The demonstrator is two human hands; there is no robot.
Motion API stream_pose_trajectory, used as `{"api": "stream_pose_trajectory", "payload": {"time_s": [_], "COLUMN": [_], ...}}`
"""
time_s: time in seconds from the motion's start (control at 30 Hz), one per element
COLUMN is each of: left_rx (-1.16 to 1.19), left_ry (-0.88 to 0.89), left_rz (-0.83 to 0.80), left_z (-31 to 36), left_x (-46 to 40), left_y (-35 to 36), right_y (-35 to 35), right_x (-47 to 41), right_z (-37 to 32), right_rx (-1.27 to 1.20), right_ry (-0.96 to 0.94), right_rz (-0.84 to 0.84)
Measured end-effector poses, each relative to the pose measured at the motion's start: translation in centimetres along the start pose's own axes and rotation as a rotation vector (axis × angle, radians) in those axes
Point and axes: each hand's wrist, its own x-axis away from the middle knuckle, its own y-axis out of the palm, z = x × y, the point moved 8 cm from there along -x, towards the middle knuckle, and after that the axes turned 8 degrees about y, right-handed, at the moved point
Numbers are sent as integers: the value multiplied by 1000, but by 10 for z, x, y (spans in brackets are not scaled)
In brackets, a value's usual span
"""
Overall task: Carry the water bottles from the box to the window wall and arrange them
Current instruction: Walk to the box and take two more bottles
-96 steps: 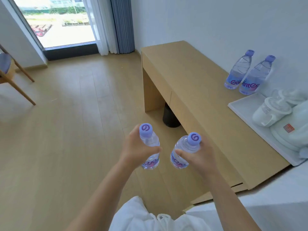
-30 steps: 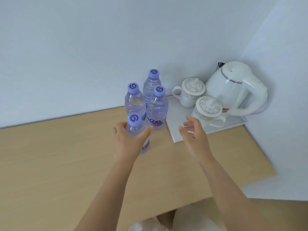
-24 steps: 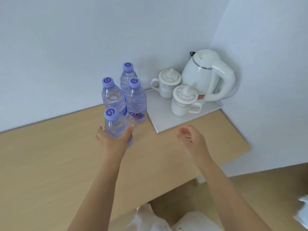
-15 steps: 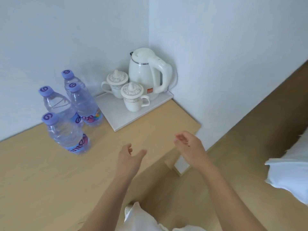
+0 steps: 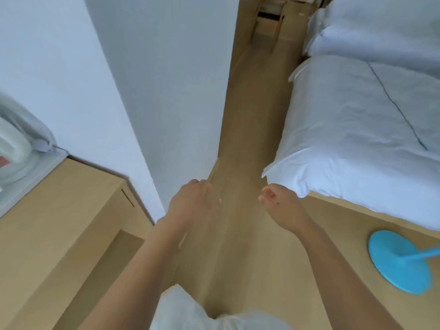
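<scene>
No water bottle and no box are in view now. My left hand point(image 5: 190, 201) hangs in front of me over the wooden floor, fingers loosely curled, holding nothing. My right hand point(image 5: 281, 206) is beside it at the same height, also loosely curled and empty. Both hands are away from the wooden desk point(image 5: 62, 210), whose end shows at the lower left.
A white kettle point(image 5: 12, 146) on a white tray point(image 5: 42, 172) sits at the left edge on the desk. A white wall corner point(image 5: 166, 91) stands ahead left. A bed with white bedding point(image 5: 357, 127) fills the right. A blue round base point(image 5: 400, 260) lies on the floor. A floor corridor point(image 5: 252, 115) runs ahead.
My view has swung right, away from the desk and the bottles standing on it, toward the corridor beside the bed. Both hands stay empty in front of me.
</scene>
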Motion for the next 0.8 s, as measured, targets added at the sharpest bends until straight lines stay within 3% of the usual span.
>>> {"api": "stream_pose_trajectory", "payload": {"time_s": [0.23, 0.8], "left_rx": [-54, -157], "left_ry": [161, 289], "left_rz": [-68, -185], "left_z": [62, 125], "left_x": [-89, -402], "left_y": [16, -7], "right_y": [-27, -117], "right_x": [-53, -323], "right_z": [50, 35], "right_rx": [-61, -84], "right_ry": [105, 198], "right_rz": [9, 111]}}
